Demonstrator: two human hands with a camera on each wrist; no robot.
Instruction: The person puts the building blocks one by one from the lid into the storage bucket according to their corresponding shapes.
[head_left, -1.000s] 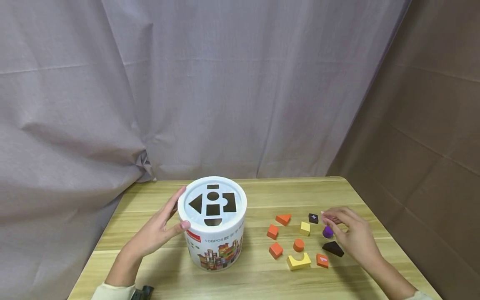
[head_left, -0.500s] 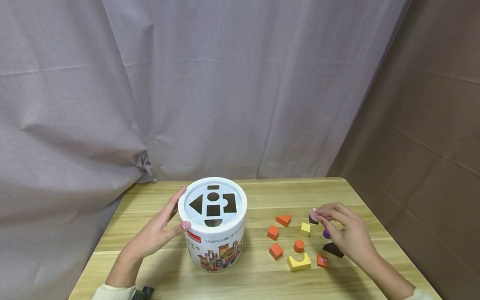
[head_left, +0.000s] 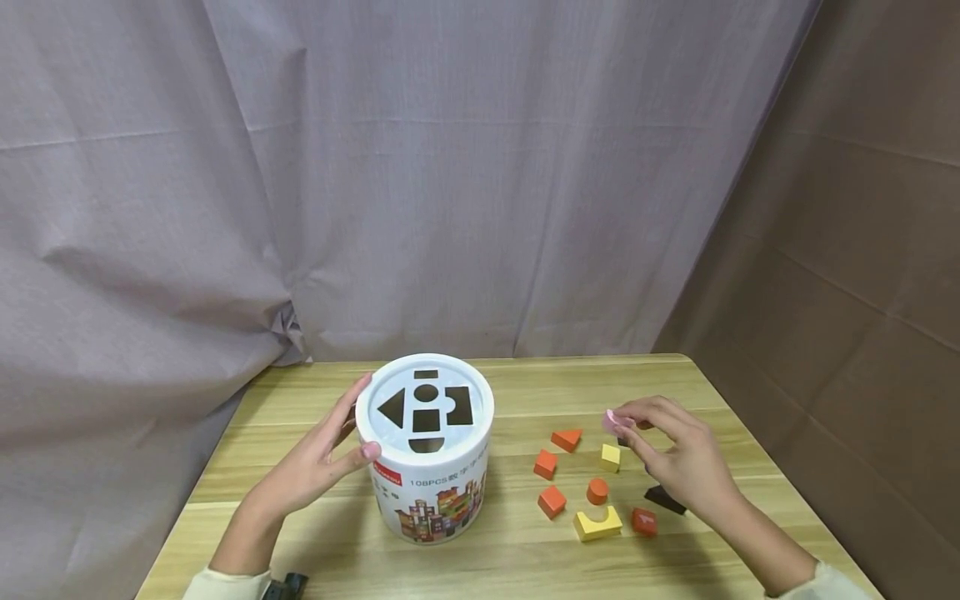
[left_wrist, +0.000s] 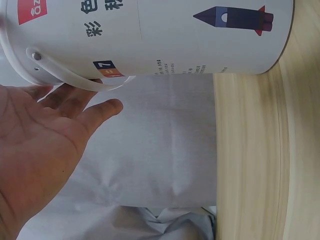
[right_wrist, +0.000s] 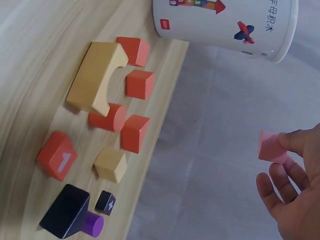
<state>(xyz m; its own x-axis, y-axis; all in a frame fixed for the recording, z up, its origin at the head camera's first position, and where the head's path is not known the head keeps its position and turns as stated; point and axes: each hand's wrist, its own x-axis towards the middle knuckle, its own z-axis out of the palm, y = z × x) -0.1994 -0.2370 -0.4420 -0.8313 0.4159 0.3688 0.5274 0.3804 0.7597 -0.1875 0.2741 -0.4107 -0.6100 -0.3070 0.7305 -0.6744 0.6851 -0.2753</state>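
In the head view my left hand [head_left: 318,467] rests against the white bucket [head_left: 427,492], its fingers along the left rim and thumb on the front rim. The left wrist view shows these fingers fairly straight beside the bucket's white handle [left_wrist: 75,77]. My right hand [head_left: 686,454] pinches a small pink block [right_wrist: 271,146] between thumb and fingers, held above the table. The bucket's lid [head_left: 401,429] has several shaped holes: triangle, circle, square, half-round, rectangle and a notched one. A black plus-marked block [right_wrist: 105,202] lies near the right hand, mostly covered by it in the head view.
Right of the bucket lie a yellow arch block [head_left: 597,525], a yellow cube [head_left: 610,457], an orange triangle [head_left: 566,439], an orange cylinder [head_left: 597,491], several other orange blocks, a black block [head_left: 664,499] and a purple cylinder [right_wrist: 93,224]. Grey curtains hang behind.
My right hand has moved left with the pink block, from beside the plus-marked block to above it, passing over the purple cylinder. The left hand and bucket have stayed put.
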